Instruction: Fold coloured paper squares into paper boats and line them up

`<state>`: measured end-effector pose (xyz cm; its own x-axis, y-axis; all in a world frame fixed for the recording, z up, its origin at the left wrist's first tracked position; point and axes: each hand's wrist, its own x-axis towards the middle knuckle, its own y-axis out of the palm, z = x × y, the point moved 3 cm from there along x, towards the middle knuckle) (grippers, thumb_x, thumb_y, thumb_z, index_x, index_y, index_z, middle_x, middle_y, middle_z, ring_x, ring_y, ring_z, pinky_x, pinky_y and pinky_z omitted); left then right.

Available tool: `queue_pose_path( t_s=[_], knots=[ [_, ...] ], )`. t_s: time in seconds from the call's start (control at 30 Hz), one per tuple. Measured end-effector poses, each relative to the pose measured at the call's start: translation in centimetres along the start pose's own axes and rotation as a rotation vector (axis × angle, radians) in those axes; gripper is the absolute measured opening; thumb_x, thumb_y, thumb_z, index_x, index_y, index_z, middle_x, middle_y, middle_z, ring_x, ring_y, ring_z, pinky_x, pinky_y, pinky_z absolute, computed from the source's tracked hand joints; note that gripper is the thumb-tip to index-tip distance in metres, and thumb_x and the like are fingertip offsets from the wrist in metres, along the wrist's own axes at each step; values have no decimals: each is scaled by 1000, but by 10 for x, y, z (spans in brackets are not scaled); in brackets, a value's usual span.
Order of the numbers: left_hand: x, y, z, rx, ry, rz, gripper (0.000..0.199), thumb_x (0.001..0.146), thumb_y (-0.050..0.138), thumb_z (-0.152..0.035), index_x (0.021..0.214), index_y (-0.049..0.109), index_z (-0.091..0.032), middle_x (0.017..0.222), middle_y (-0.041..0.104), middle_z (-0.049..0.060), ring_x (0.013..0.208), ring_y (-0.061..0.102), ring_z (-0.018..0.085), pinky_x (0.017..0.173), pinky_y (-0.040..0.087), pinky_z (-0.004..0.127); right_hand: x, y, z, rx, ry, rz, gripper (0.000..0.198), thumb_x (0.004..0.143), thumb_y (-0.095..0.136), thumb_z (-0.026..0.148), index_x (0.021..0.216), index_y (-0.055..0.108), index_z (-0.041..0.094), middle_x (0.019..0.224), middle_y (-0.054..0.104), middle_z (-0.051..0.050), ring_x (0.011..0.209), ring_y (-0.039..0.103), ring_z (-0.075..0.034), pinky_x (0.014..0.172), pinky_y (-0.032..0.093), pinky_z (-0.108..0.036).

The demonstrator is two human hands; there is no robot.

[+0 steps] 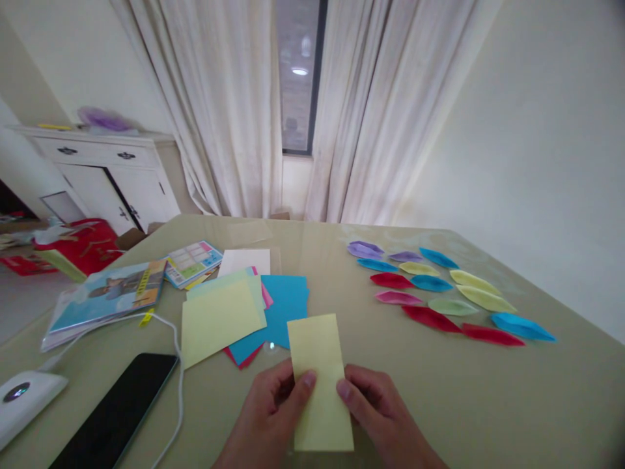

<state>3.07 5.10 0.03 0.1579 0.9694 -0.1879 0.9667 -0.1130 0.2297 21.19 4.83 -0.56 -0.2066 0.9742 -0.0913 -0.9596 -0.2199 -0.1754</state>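
Over the table (493, 397), left grip (274, 405) and right grip (383, 405) pinch yellow paper (323, 365), thumbs (306, 381) uppermost.

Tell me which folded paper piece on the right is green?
The pale green piece, just right of the pink piece: it's the only one that isn't purple, blue, yellow, red or pink.

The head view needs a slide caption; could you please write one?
Left hand and right hand hold a yellow paper strip, folded paper pieces to the right.
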Motion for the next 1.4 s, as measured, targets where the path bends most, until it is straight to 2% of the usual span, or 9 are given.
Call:
queue_pose_path(
  t_s=[0.1, 0.2, 0.4, 0.67, 0.87, 1.1, 1.2, 1.27, 1.4],
  knots=[
    [-6, 0, -1, 118, 48, 38, 48, 81, 80, -66, 84, 85, -18, 69, 72, 6, 71, 69, 26, 65, 56, 31, 2, -4, 7, 98, -12, -2, 56, 98, 62, 67, 83, 74, 15, 74, 60, -3, 68, 51, -16, 61, 42, -25],
    [-9, 4, -3, 54, 45, 41, 50, 84, 77, -67, 85, 84, -18, 69, 71, 5, 67, 67, 23, 63, 54, 28, 0, -5, 12, 119, -4, 3, 55, 99, 63, 65, 78, 74, 15, 70, 57, -1, 64, 46, -14, 59, 40, -25],
    [-10, -1, -11, -12, -7, -95, 52, 81, 80, -69, 82, 81, -18, 67, 70, 4, 59, 61, 16, 51, 44, 21, -11, -2, 8, -18, -21, -8, 54, 98, 64, 65, 80, 79, 16, 74, 63, -5, 68, 56, -18, 63, 46, -27],
    [-14, -3, -7, 71, 2, -46, 54, 88, 74, -69, 86, 79, -16, 71, 71, 5, 62, 63, 17, 53, 45, 21, -13, -4, 9, -83, -143, 25, 58, 102, 56, 65, 76, 77, 17, 66, 60, -3, 61, 53, -16, 61, 48, -26],
    [-16, -4, -1, 155, -7, -40, 57, 90, 68, -72, 84, 77, -17, 62, 62, 1, 58, 60, 17, 51, 43, 21, -18, -5, 15, -81, -146, -101, 58, 98, 61, 67, 73, 79, 18, 67, 65, -4, 63, 59, -18, 64, 52, -27],
    [-14, -1, -3, 81, 0, 4, 52, 90, 71, -69, 86, 77, -17, 70, 70, 5, 63, 63, 17, 54, 44, 21, -23, -4, 14, -112, -113, -221, 61, 95, 60, 76, 81, 84, 22, 78, 72, -7, 71, 63, -21, 73, 57, -32],
    [-14, 2, -3, 36, 5, 14, 53, 88, 72, -70, 86, 74, -18, 68, 69, 3, 61, 61, 15, 53, 44, 20, -22, -3, 11, -151, -96, -131, 62, 97, 59, 74, 77, 82, 20, 76, 72, -6, 77, 65, -23, 82, 56, -34],
    [-14, 3, -3, 53, -11, -8, 54, 87, 73, -72, 83, 71, -18, 64, 66, 1, 57, 58, 14, 51, 42, 20, -21, -1, 11, -139, -70, -71, 61, 96, 60, 73, 80, 83, 19, 83, 75, -7, 83, 66, -25, 84, 55, -35],
    [-14, 1, -4, 93, 34, -139, 56, 89, 67, -75, 79, 65, -20, 62, 60, -1, 56, 53, 13, 48, 40, 19, -15, 11, 12, -52, -5, 203, 64, 95, 58, 77, 93, 85, 19, 91, 77, -8, 82, 66, -25, 71, 52, -29]
  ],
)
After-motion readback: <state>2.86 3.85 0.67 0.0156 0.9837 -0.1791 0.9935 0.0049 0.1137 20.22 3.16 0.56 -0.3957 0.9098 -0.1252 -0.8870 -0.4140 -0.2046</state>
